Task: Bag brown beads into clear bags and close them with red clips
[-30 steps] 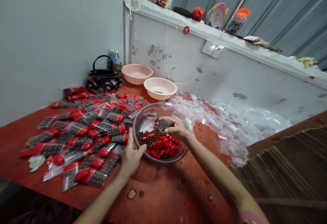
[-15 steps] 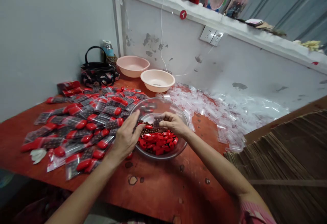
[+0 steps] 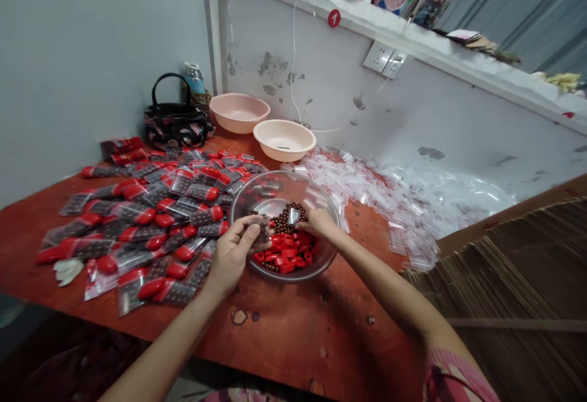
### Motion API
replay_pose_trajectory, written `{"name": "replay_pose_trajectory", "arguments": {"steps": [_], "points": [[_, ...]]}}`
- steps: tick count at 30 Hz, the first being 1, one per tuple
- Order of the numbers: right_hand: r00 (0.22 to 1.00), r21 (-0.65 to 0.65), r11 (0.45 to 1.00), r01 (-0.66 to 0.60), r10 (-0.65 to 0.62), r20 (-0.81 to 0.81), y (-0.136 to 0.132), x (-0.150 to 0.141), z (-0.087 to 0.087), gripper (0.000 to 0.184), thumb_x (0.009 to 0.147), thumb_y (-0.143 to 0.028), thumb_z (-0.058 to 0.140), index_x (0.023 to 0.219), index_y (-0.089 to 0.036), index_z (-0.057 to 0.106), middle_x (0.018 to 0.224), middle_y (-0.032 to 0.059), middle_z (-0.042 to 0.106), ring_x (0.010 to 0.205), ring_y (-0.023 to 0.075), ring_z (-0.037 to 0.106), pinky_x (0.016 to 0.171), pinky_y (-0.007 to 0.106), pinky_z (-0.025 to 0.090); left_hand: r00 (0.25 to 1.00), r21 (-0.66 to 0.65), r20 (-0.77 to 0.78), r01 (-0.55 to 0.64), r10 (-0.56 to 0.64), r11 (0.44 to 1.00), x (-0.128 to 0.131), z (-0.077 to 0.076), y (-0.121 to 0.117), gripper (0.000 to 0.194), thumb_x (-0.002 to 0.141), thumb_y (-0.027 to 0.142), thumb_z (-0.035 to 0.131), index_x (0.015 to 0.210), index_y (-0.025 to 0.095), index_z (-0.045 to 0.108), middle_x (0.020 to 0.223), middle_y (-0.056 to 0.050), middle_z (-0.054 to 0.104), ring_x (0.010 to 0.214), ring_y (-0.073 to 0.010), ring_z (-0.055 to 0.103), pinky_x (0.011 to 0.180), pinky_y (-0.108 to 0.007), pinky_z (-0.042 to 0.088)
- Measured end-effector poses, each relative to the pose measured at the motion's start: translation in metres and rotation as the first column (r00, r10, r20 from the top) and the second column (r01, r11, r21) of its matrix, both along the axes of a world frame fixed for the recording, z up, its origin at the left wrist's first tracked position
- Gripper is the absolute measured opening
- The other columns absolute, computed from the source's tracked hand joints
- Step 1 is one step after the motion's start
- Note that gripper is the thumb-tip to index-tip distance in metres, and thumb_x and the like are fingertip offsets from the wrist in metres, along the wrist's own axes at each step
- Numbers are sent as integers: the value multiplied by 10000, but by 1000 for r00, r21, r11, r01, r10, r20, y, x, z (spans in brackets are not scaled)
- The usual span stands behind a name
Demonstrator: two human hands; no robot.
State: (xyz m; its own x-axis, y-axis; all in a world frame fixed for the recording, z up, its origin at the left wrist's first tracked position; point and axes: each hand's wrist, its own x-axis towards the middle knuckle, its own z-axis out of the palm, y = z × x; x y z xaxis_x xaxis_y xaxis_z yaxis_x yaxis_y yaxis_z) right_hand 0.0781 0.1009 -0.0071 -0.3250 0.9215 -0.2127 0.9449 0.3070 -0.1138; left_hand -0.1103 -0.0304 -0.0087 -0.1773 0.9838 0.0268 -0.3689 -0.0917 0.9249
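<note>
From here I see the left hand closed in a pinch, thumb and fingers gripping a small clear zip bag of dark beads just inside the near rim of a clear glass bowl. The bag stands roughly upright, its long axis running up from the hand; its edges are too blurred to read more closely. The right hand reaches in from the other side, fingers bunched and partly closed at a heap of round brown beads, just beside the bag. I cannot tell whether it has hold of any. Glossy red pieces lie below both hands in the bowl, which sits on a red-brown wooden table.
</note>
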Motion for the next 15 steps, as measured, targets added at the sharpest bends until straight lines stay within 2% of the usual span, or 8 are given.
{"name": "replay_pose_trajectory", "arguments": {"steps": [2,4,6,8,10,12,15], "points": [[1000,-36,999,15,-15,1,2,-1,-10,301,648,-393,625,788,-127,647,826,143,651,777,260,601,640,302,425,1000,8,-27,12,-12,1000,2,0,-2,353,752,386,552,1021,160,517,1035,-79,605,877,-229,621,678,-358,553],[1000,-63,998,6,-8,-28,4,-1,-13,244,641,-357,632,766,-149,655,786,105,656,743,237,603,624,287,423,997,6,-70,33,-33,999,1,0,-1,386,741,392,563,1041,153,520,1027,-85,613,876,-229,621,714,-372,544],[997,-74,997,-20,15,-71,7,1,-9,208,653,-331,628,794,-181,656,783,56,657,740,199,599,638,263,422,989,6,-130,66,-65,998,0,-1,-1,399,735,392,568,1048,147,536,996,-83,632,870,-225,622,742,-371,533],[970,-102,992,-79,53,-238,8,6,-2,209,693,-313,601,861,-195,640,816,21,652,757,160,590,667,239,424,973,21,-212,93,-86,995,-1,-2,-1,378,746,386,554,1047,157,555,983,-72,644,874,-219,620,758,-356,524],[857,-155,972,-175,73,-511,5,12,8,235,737,-310,563,928,-179,607,853,16,639,759,135,580,688,236,430,943,46,-322,100,-80,994,-1,-1,-2,341,768,372,526,1047,179,570,993,-57,647,885,-211,616,766,-336,515],[667,-203,939,-278,37,-744,-3,16,18,267,758,-323,548,967,-160,574,850,22,623,722,125,572,680,252,443,895,70,-442,94,-54,993,1,0,-3,308,788,354,498,1045,204,581,1012,-46,647,901,-206,613,781,-323,504],[481,-207,907,-366,-6,-877,-21,15,33,289,763,-337,559,998,-169,542,846,19,599,694,115,559,676,265,454,802,125,-597,77,13,989,4,3,-4,282,800,330,477,1035,230,598,1026,-31,651,924,-200,606,815,-319,482]]}}
